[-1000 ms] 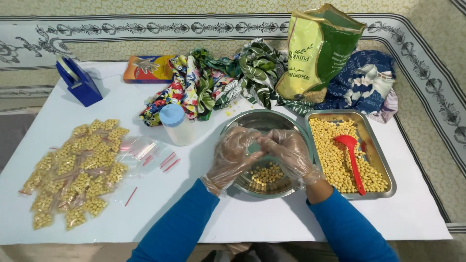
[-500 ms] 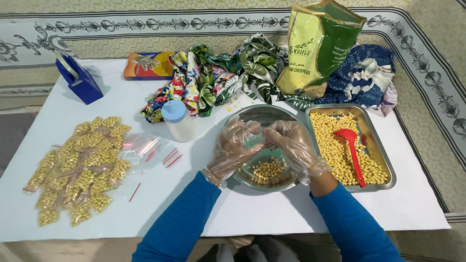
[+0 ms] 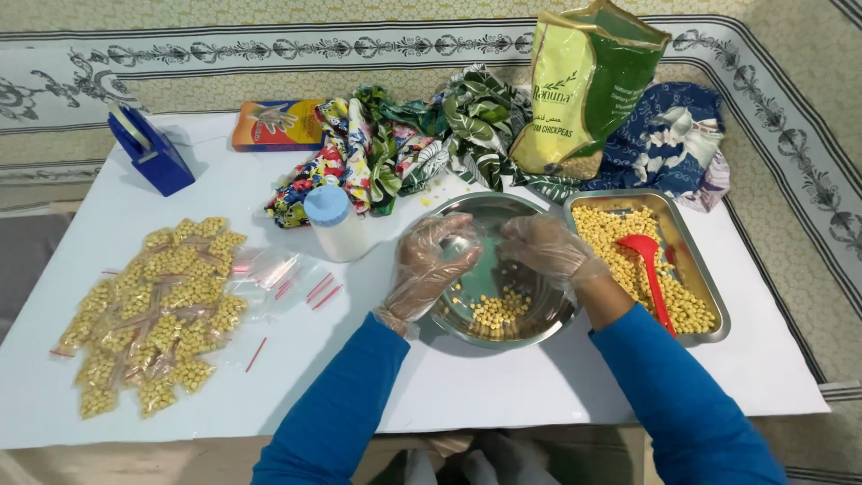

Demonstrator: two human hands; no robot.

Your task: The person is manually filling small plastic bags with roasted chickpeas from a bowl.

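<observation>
With the round steel mixing bowl as the landmark, the scene ran from left to right across the white worktop. Farthest left of the bowl and a little behind it stood a blue tape dispenser. Nearer the front edge, still well left of the bowl, lay a heap of small clear bags filled with yellow chickpeas, grouped together as finished packs would be. Between that heap and the bowl lay empty clear zip bags with red strips, within easy reach of the left hand. Just left of the bowl stood a white plastic bottle with a pale blue cap. Behind it lay a flat orange box and crumpled patterned cloths.

Over the bowl's left rim, the left hand, in a thin clear glove, had its fingers curled together, seemingly pinched on something small; what it was I cannot tell. Over the right rim, the gloved right hand had its fingers loosely bent and apart, holding nothing visible. Loose chickpeas lay in the bowl's bottom, so spills probably stayed contained.

Just right of the bowl sat a rectangular steel tray of chickpeas with a red plastic scoop resting in it. Behind the tray leaned an opened green and yellow bag.
</observation>
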